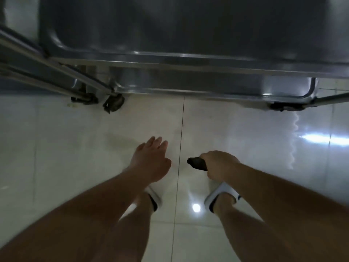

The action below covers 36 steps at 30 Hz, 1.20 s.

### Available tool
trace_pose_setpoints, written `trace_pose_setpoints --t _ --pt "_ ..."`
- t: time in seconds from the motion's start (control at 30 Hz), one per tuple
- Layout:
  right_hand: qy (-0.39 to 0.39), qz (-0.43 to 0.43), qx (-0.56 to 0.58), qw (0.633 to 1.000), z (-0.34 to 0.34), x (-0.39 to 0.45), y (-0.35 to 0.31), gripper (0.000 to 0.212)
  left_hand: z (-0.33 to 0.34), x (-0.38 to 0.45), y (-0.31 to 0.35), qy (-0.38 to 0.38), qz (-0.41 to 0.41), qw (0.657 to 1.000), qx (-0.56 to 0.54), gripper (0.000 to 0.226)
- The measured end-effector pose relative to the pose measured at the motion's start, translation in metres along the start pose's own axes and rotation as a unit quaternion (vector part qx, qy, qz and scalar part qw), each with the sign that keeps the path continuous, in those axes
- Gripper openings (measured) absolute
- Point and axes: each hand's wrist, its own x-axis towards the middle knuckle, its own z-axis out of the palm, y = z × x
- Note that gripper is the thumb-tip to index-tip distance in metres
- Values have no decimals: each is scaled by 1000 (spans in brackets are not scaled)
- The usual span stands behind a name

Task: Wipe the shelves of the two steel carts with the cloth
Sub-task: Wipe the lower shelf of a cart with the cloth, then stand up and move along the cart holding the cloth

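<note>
Right hand [220, 164]: fingers curled into a fist around a dark cloth [197, 163]. One bunched end of the cloth sticks out of the fist toward the left hand; the rest is hidden inside the grip. Hand and cloth are in the air above the floor, touching neither cart nor floor.

Left hand [153, 159]: fingers straight and held together, palm down, holding nothing. It hangs in the air just beside the cloth's free end, with a small gap between them.

Both forearms are bare and reach forward from the lower edge of the view. Below them, two feet in white slippers [221, 195] stand on the floor [75, 148], which is pale glossy tile with a thin joint line running between the hands. Bright light reflections show on the tiles, one between the feet and a larger streak to the right.

Ahead of the hands, well apart from them: a steel cart [188, 61]. Its upper shelf fills the top of the view, a lower shelf [188, 84] shows beneath the near rim. Black wheels [113, 104] sit at the near corners. At far left, slanted steel bars [28, 59] of a second frame touch or nearly touch the cart; cannot tell which.
</note>
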Motion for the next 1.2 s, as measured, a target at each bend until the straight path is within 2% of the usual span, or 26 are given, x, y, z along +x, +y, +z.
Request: trace_pose_setpoints --t 0.17,0.3,0.33,0.43,0.5,0.63,0.77,0.87,1.0,1.13,1.2 --pt "25 27 98 995 -10 -90 -38 44 -35 -106 7 -41 -31 998 -24 70" --pt "-12 30 94 995 -65 -171 -94 60 -102 -191 -5 -56 -63 995 -56 69" --pt "-14 31 95 995 -81 -193 -111 61 -120 -213 -12 -40 -65 995 -60 68" --pt "44 19 67 997 -128 -258 -164 57 -172 -278 -36 21 -76 994 -78 65" --pt "40 2 49 998 -155 -302 -203 64 -202 -323 -54 59 -83 992 -80 63" --pt "127 -31 8 991 -202 -386 -287 63 -247 -408 -94 130 -106 980 -105 55" --pt "192 -81 -2 978 -230 -446 -364 62 -276 -476 -135 168 -135 963 -160 61" --pt "244 -148 4 958 -247 -473 -409 53 -292 -510 -164 203 -160 948 -183 60" --pt "265 -188 -22 945 -271 -491 -452 48 -304 -547 -193 237 -185 930 -213 63" --pt "271 -206 -56 938 -302 -496 -491 62 -312 -574 -220 265 -214 911 -233 60" --pt "277 -224 -91 930 -321 -494 -513 60 -322 -585 -236 280 -235 898 -244 63"
